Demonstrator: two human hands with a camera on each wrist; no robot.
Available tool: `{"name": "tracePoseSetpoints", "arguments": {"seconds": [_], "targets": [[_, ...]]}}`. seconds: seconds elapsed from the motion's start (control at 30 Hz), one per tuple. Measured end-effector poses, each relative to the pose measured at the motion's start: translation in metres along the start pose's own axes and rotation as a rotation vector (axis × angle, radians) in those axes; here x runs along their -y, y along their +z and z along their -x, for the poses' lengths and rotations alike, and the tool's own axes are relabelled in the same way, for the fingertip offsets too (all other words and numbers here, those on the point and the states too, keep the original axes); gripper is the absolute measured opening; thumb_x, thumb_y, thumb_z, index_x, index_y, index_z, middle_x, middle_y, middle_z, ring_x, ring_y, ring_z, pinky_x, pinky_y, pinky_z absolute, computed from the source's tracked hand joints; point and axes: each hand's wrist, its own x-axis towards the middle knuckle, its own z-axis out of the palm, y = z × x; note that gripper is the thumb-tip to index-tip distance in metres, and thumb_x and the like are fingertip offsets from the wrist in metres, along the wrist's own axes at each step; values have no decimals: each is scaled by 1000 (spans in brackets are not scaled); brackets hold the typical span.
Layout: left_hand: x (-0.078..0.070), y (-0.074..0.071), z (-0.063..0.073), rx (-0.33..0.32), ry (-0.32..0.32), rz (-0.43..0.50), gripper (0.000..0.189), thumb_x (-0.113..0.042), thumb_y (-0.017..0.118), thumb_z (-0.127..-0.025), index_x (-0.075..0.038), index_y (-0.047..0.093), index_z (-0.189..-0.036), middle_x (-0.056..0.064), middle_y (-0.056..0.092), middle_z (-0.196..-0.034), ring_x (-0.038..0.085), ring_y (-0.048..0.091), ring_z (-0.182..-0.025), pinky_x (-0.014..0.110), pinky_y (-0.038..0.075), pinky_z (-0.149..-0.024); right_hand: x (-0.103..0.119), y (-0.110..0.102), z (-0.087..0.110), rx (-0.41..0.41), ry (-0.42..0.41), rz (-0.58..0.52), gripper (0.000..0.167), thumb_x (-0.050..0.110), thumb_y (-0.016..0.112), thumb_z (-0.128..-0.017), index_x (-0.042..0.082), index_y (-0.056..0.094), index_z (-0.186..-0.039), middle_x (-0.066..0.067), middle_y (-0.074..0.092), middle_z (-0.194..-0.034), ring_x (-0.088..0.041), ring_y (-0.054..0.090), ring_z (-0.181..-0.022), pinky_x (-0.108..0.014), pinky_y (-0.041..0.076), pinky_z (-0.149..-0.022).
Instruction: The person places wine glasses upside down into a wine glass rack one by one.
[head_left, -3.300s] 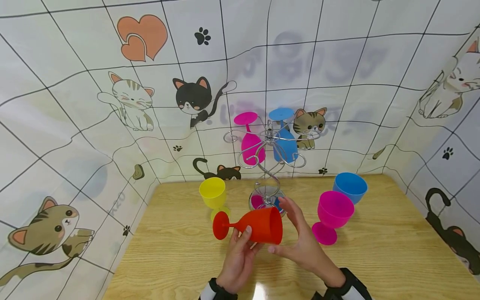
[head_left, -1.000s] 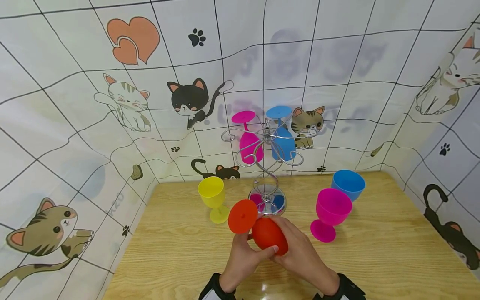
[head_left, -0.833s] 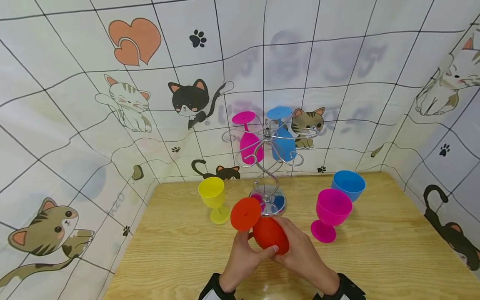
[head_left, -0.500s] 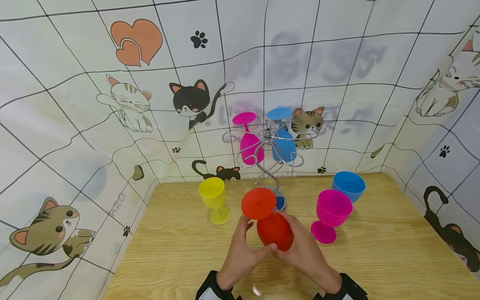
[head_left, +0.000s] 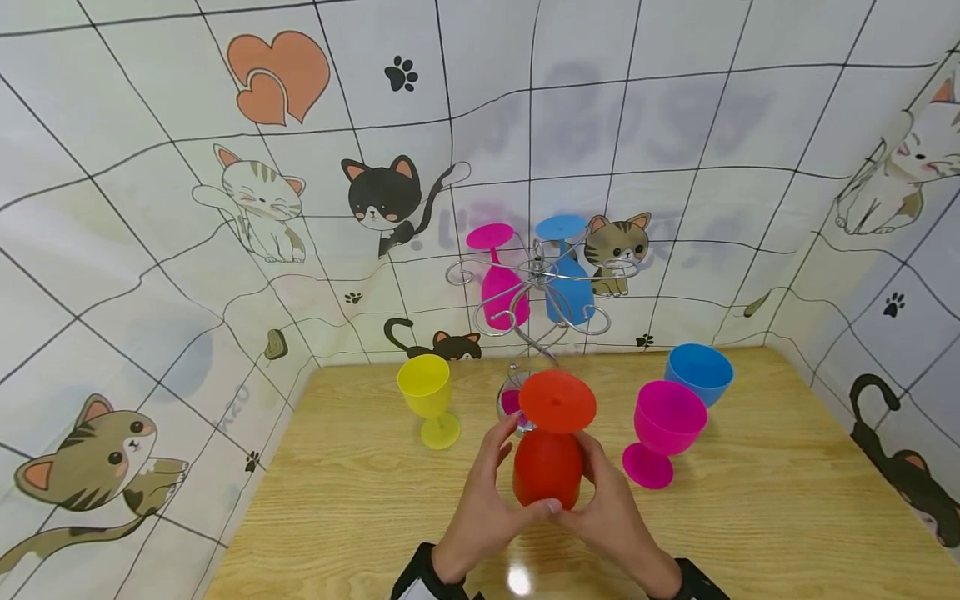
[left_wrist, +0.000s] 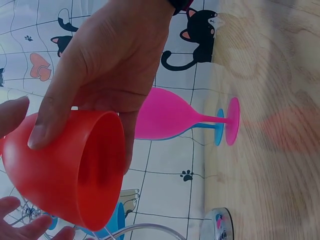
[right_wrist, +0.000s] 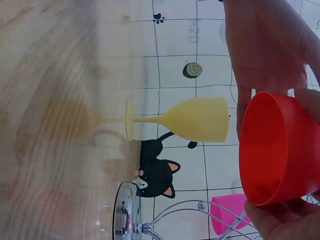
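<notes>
Upside down over the front of the table, a red plastic goblet (head_left: 547,475) is held in both hands, its round foot at the top. My left hand (head_left: 483,512) grips the bowl from the left and my right hand (head_left: 615,521) from the right, thumbs meeting at the near side. Fingers behind the bowl are partly hidden. In the left wrist view the open mouth of the red goblet (left_wrist: 100,172) shows. Beyond it stands a wire goblet rack (head_left: 536,271), from which a pink goblet (head_left: 504,296) and a blue goblet (head_left: 570,287) hang upside down.
A yellow goblet (head_left: 425,387) stands upright on the wooden table (head_left: 337,500), left of the rack. To the right stand another pink goblet (head_left: 670,421) and another blue goblet (head_left: 701,371). A cat-print curtain (head_left: 360,83) encloses the back and sides.
The red goblet has turned from lying sideways to upside down, its foot swinging up and to the right. My right hand, earlier apart from the bowl, now grips it alongside the left.
</notes>
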Motion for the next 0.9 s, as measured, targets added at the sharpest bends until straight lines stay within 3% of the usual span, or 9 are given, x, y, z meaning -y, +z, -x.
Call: {"name": "tracePoseSetpoints", "arguments": {"seconds": [0.27,0.6,0.77,0.9], "targets": [[5,7,3,48,-8,-50,83,-36,80,-80,-35,33,-148,-9,52,-142,15,53,-126,43,48,-104,-4,5,4,18,-23,40,94,19,90,-69,16,36,-147,3,54,-138,-12,58,-119,-31,54,-97],[5,7,4,59,-46,-57,80,-35,82,-79,-37,38,-145,-12,55,-138,13,55,-122,42,49,-101,-6,5,7,72,51,70,96,28,89,-71,19,32,-148,4,50,-142,-19,56,-124,-41,52,-100],[6,5,4,49,-38,-58,77,-38,80,-80,-37,39,-145,-11,56,-136,13,56,-119,36,52,-96,-1,0,7,95,61,108,106,37,90,-67,32,25,-151,5,40,-149,-27,45,-136,-59,47,-101],[4,-2,3,21,-14,-65,77,-37,80,-81,-35,39,-145,-10,56,-137,15,56,-119,35,54,-94,0,-8,11,83,-21,190,112,42,87,-70,30,17,-156,-3,29,-158,-37,37,-140,-71,45,-94]]}}
